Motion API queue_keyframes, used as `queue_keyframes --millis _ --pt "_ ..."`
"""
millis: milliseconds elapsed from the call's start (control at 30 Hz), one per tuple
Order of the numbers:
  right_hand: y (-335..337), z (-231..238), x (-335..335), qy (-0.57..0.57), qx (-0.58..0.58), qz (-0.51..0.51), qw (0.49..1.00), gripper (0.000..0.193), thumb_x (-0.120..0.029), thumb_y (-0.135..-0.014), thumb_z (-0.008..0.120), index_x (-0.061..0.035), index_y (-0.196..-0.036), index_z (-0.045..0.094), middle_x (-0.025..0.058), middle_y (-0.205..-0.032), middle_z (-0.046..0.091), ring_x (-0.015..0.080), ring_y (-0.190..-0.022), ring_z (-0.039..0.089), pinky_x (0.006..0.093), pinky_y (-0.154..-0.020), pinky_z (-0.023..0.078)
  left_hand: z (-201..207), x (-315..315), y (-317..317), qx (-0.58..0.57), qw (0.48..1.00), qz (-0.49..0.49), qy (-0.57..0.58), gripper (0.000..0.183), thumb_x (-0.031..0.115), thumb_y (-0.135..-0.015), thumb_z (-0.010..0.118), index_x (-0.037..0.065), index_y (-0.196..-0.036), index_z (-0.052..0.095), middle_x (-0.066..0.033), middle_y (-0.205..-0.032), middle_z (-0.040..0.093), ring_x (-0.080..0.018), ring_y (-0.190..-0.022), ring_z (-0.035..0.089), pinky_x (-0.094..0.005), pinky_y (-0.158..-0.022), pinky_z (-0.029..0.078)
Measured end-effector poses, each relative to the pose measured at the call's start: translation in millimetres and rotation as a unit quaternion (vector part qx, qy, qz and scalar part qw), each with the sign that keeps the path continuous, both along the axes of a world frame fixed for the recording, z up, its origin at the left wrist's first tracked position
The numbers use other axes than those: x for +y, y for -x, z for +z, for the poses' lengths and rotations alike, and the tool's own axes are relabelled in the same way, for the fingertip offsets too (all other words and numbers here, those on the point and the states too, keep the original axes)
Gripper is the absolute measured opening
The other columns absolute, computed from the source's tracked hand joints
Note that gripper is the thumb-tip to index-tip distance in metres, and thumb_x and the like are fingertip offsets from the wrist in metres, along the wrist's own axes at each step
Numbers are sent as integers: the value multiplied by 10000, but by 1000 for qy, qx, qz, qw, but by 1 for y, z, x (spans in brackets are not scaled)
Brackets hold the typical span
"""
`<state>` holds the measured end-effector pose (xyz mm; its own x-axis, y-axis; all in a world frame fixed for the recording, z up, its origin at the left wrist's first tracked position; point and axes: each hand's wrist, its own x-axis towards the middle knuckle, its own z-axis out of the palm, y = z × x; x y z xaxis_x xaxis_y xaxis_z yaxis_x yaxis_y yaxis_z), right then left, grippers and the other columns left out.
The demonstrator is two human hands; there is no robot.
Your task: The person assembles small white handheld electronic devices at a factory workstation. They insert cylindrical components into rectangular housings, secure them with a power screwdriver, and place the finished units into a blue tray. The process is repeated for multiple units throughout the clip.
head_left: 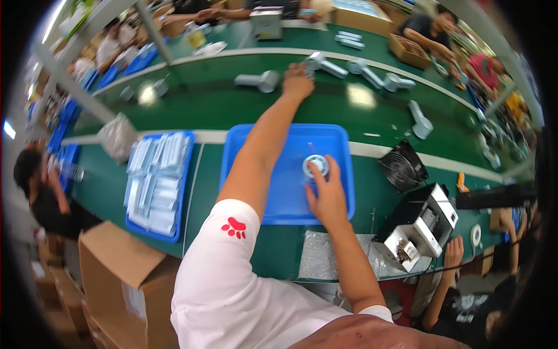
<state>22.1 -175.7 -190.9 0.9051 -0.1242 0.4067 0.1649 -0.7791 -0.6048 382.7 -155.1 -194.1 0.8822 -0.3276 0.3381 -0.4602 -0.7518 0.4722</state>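
Observation:
My right hand (329, 200) is closed on a round white and pale-blue part (315, 166) with a thin reddish wire at its top. It holds the part over the right side of a blue plastic tray (232, 139) in front of me. My left arm stretches across this tray to the green conveyor belt. There my left hand (298, 81) is beside a pale-blue device with a round head and a handle (332, 68). Its fingertips are blurred and partly hidden, so their grip is unclear. Another such pale-blue device (267, 81) lies just left of this hand.
More pale-blue devices (421, 121) lie along the green belt (209, 107). Left of my tray, a second blue tray (189, 174) holds pale-blue pieces. A black fan (403, 166) and a black-and-white machine (423, 227) stand at right. Cardboard boxes (125, 256) are lower left. Several people work nearby.

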Motion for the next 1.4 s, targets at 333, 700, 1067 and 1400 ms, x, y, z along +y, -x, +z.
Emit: queue_keyframes --millis 333,700,1067,1400 --pt "2 5 14 24 0 15 1000 534 -9 -892 693 -136 -1403 609 214 -1497 453 393 -1230 598 429 -1025 510 125 196 198 -9 732 -89 676 537 127 -950 697 59 -1425 455 -103 -1303 543 -206 -1142 601 -367 -937 521" --pt "-6 24 74 61 55 116 990 571 -60 -857 778 -115 -1401 610 173 -1379 536 331 -1196 613 404 -968 548 189 301 267 -211 523 -235 792 579 40 -922 666 75 -1420 373 -88 -1258 539 -154 -1100 568 -331 -969 503" --pt "-87 88 296 163 -57 414 894 487 -18 -825 757 -136 -1291 676 106 -1248 673 298 -1212 603 393 -1002 511 200 312 318 -92 493 -271 822 615 62 -921 623 59 -1435 286 -138 -1229 416 -193 -1072 528 -361 -893 503" --pt "-129 34 391 294 -187 484 803 474 -76 -778 755 -141 -1239 668 50 -1141 673 300 -1171 586 444 -970 488 203 306 324 -355 618 -133 689 623 56 -755 676 11 -1310 397 -234 -1243 384 -422 -1102 497 -459 -923 464"
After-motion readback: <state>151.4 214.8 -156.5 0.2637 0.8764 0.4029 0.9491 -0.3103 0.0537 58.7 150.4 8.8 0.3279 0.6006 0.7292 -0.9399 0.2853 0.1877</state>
